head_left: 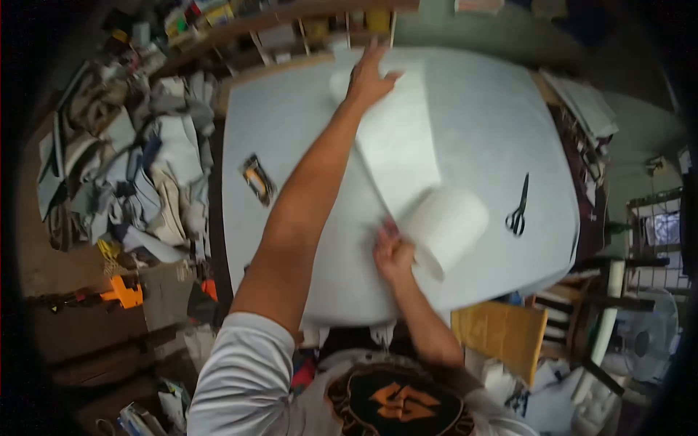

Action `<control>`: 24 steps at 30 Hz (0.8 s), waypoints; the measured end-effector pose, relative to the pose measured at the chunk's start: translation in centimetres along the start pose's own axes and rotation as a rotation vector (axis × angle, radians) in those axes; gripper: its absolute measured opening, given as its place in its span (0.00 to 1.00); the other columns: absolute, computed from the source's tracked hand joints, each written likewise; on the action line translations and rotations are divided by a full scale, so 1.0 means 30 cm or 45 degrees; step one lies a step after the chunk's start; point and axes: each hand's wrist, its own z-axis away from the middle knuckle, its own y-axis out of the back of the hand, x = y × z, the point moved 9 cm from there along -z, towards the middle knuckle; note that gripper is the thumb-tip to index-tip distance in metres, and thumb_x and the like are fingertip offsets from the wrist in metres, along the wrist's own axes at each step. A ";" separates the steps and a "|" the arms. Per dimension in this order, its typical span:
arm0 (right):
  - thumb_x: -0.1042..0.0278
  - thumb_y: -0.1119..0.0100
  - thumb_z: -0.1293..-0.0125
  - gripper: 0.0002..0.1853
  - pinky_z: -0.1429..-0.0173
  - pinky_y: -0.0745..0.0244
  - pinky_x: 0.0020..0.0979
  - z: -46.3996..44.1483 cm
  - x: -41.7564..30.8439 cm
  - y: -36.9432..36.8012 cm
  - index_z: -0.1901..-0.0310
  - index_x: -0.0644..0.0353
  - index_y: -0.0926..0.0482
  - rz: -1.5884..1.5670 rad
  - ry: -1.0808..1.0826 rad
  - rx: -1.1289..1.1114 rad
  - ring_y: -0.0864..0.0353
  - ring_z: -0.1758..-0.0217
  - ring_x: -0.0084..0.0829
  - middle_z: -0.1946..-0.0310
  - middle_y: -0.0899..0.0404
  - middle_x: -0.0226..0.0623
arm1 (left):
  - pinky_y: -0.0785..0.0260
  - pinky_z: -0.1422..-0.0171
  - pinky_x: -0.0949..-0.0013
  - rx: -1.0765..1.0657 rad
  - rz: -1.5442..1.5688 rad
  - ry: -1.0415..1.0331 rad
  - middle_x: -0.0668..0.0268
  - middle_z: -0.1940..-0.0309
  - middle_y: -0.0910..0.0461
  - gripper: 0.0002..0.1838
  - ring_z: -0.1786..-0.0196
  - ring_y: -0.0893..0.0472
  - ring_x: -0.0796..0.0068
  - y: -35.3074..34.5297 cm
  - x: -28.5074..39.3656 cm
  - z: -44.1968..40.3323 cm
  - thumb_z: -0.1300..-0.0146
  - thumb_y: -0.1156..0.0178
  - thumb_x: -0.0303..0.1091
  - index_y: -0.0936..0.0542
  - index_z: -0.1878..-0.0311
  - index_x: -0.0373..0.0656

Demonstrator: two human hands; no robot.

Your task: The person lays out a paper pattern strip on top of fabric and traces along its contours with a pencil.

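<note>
A white roll of sheet material [451, 221] lies on the grey-covered table [291, 109], its unrolled strip [400, 145] stretching toward the far edge. At the strip's far end, my left hand [372, 78] has its fingers spread over or just above the material. Near the roll's left side is my right hand [393, 251], its fingers curled at the strip's near edge; whether they grip it is blurred. Black scissors [518, 211] rest to the right of the roll. A dark and orange tool or packet [257, 179] sits left of my left forearm.
Fabric scraps [145, 167] are heaped beyond the table's left side. An orange tool [122, 292] is at the lower left. A yellow board [502, 334], a wooden chair [567, 320] and a fan [651, 338] stand at the lower right. Shelving [291, 36] borders the far edge.
</note>
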 end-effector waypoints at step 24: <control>0.71 0.34 0.31 0.11 0.81 0.44 0.25 0.278 -1.053 -0.132 0.65 0.49 0.28 1.205 0.607 0.221 0.41 0.84 0.19 0.78 0.35 0.20 | 0.20 0.49 0.61 -0.442 0.200 0.918 0.60 0.60 0.11 0.15 0.57 0.12 0.62 -0.277 0.170 1.210 0.35 0.27 0.43 0.10 0.55 0.42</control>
